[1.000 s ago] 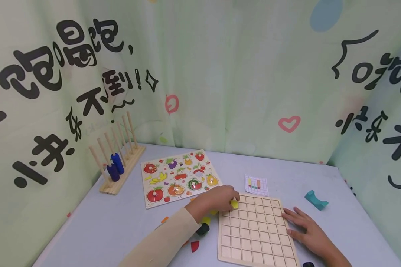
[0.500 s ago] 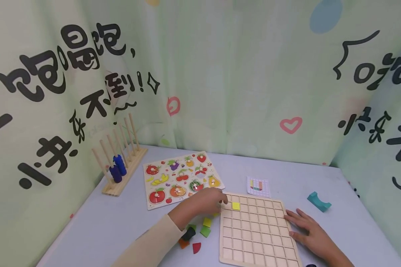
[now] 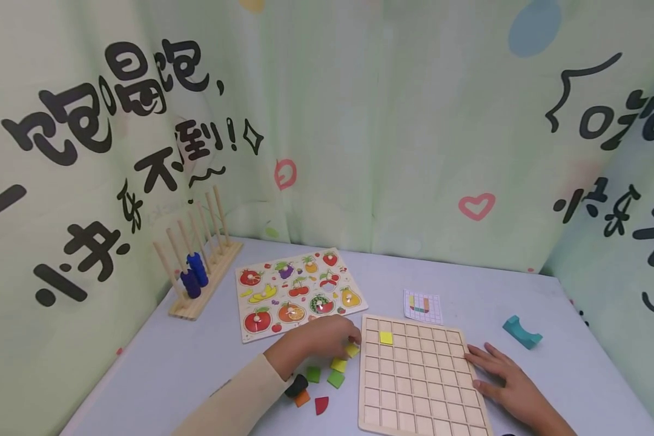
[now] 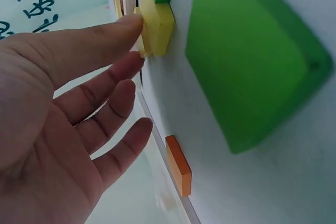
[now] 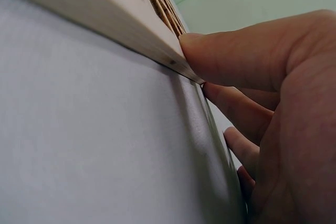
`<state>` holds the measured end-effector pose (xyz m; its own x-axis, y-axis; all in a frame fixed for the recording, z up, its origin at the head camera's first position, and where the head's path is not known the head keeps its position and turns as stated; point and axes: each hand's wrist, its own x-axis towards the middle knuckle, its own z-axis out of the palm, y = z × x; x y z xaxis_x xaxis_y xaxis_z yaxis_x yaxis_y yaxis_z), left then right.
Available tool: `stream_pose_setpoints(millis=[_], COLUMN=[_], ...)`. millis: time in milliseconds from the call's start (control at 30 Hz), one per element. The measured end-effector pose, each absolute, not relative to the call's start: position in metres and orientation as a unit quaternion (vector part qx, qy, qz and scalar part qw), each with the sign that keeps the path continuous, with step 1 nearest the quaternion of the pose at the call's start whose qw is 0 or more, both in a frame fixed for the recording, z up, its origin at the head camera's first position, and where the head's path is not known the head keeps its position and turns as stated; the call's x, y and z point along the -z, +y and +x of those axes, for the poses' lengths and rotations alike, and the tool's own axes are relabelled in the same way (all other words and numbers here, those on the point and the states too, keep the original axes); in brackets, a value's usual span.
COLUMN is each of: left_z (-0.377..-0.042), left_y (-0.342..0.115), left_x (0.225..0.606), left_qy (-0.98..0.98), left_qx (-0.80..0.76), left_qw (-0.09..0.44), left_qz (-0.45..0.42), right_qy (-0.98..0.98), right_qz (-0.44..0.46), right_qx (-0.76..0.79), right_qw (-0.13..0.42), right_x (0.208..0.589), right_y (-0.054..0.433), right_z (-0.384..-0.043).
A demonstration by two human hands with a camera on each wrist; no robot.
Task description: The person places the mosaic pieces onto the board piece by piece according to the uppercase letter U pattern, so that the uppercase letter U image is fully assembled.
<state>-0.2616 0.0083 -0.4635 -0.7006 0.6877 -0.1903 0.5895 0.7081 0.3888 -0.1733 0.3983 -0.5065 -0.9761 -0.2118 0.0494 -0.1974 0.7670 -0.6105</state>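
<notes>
My left hand (image 3: 327,336) reaches down left of the wooden grid board (image 3: 412,375). Its thumb and index fingertips pinch a small yellow tile (image 3: 352,349), which shows at the thumb tip in the left wrist view. A second yellow tile (image 3: 338,364) and green tiles (image 3: 335,379) lie just below that hand. Another yellow square (image 3: 386,338) sits in a cell near the board's upper left corner. My right hand (image 3: 498,376) rests at the board's right edge, fingers extended. In the right wrist view its thumb and index fingertip touch the board's side.
A fruit puzzle board (image 3: 300,293) lies behind the left hand, with a peg rack (image 3: 207,284) bearing blue pieces farther left. A grid pattern card (image 3: 422,307) lies behind the board. A teal arched block (image 3: 522,332) is at right. Orange (image 3: 302,398), red (image 3: 321,405) and black pieces (image 3: 297,386) lie at front left.
My left hand has let go of the yellow square in the board's cell and moved left and nearer, to the loose yellow tiles. My right hand stays at the board's edge.
</notes>
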Motion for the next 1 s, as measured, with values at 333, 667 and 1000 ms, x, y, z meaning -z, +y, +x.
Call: stream_pose_setpoints(millis=[333,667,1000], left_z=[-0.2596,-0.2608,-0.2588], left_y=[0.008,0.011,0.0135], left_x=[0.4665,0.4643,0.4625], left_qy=[0.917,0.92,0.922], left_qx=[-0.132,-0.133,-0.104], left_qw=[0.172,0.173,0.162], left_qz=[0.334,0.326,0.334], right_qy=[0.94,0.944,0.942], right_qz=[-0.107,-0.097,-0.103], right_qx=[0.324,0.316,0.32], right_qw=[0.018,0.017,0.009], right_x=[0.5051,0.5007,0.5026], right_y=[0.3968,0.3954,0.395], right_z=[-0.1714,-0.1717,-0.1698])
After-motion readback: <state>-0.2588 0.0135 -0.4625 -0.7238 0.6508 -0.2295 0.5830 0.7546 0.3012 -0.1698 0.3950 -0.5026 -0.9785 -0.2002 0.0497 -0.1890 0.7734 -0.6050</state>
